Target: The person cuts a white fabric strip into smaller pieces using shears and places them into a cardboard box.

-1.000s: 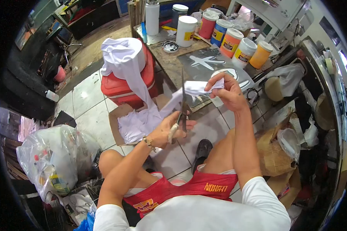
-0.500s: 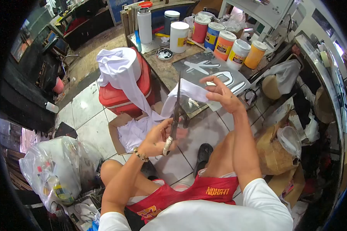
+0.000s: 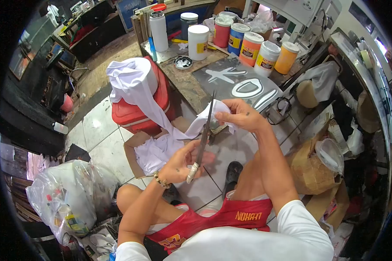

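My left hand (image 3: 181,163) is closed around the wrapped handle of a pair of long dark scissors (image 3: 207,128), whose blades point upward. My right hand (image 3: 243,115) pinches the end of a white cloth strip (image 3: 198,127), bunched close beside the upper part of the blades. From there the strip droops left and runs up to a roll of white cloth (image 3: 146,82) on a red cooler box (image 3: 140,114). Cut-looking white cloth pieces (image 3: 154,152) fill a cardboard box (image 3: 130,157) on the floor below the strip.
Ahead, a low table (image 3: 172,69) carries several paint jars (image 3: 198,43), a white bottle (image 3: 159,32) and a dark board (image 3: 231,71) with white lettering. A clear plastic bag (image 3: 69,195) lies at left. A brown paper bag (image 3: 311,172) stands at right.
My right hand has moved left and closed in on the strip, which is now bunched near the scissors rather than stretched out. The scissors have tilted slightly to the right.
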